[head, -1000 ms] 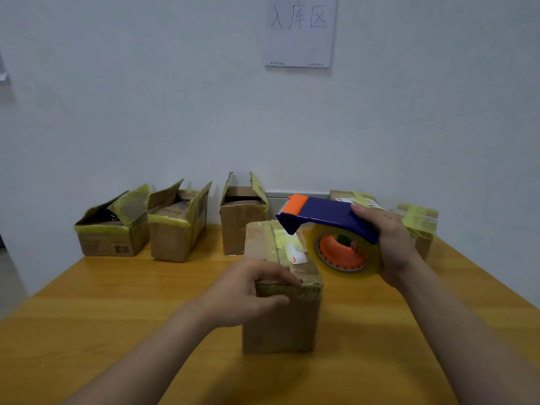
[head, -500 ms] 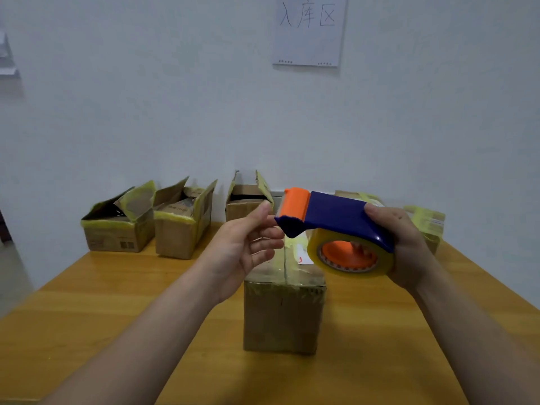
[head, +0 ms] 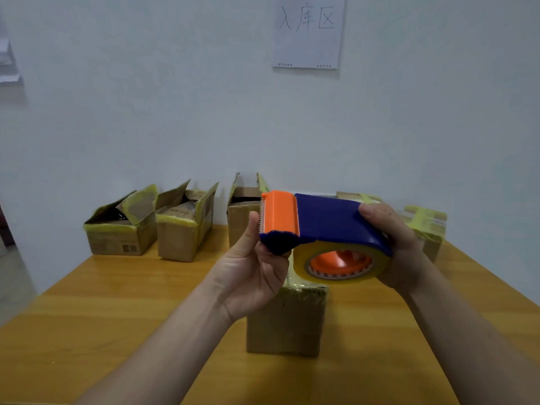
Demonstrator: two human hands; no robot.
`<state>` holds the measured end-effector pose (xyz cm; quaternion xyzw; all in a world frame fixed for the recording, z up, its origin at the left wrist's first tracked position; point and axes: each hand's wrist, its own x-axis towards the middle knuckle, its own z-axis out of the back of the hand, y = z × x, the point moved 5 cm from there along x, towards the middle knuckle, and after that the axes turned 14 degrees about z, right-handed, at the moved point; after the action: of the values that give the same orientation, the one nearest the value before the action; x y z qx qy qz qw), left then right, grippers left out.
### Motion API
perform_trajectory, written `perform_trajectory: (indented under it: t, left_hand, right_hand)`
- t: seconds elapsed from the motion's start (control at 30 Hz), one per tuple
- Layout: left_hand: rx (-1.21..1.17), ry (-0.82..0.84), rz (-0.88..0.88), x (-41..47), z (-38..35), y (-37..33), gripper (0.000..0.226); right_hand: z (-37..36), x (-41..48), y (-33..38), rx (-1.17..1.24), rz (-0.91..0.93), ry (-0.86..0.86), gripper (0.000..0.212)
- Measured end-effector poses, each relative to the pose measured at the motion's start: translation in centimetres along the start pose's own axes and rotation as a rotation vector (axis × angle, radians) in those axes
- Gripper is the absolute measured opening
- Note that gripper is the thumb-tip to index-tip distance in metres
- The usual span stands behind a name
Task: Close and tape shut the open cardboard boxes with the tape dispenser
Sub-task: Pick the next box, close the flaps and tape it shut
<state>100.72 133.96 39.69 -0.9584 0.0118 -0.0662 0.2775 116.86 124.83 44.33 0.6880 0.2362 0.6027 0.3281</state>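
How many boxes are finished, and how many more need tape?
Done: the front box looks closed, with tape over its top edge, and a box at the back right looks taped too. In hand: the right hand grips the tape dispenser, and the left hand holds its front end. Left: three open boxes at the back left.

My right hand (head: 400, 247) grips the tape dispenser (head: 327, 220); my left hand (head: 251, 276) holds its orange end, a box (head: 286, 320) below both.
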Motion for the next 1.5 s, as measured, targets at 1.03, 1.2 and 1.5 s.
perform_trajectory:
  t: [1.03, 1.2, 1.5]
  left_hand:
    - [1.062, -0.909, -0.146, -4.0, 0.7, -4.8, 0.013]
    - [1.061, -0.944, -0.089, -3.7, 1.1, -4.2, 0.014]
    - [1.220, -1.089, -0.023, -5.2, 3.2, -4.7, 0.020]
  right_hand:
    - [2.7, -1.3, -0.3, -0.277, -0.162, 0.066, 0.073]
    - [3.4, -1.7, -0.7, -0.331, -0.203, 0.097, 0.070]
    - [6.1, -2.8, -0.4, -0.462, -0.353, 0.087, 0.098]
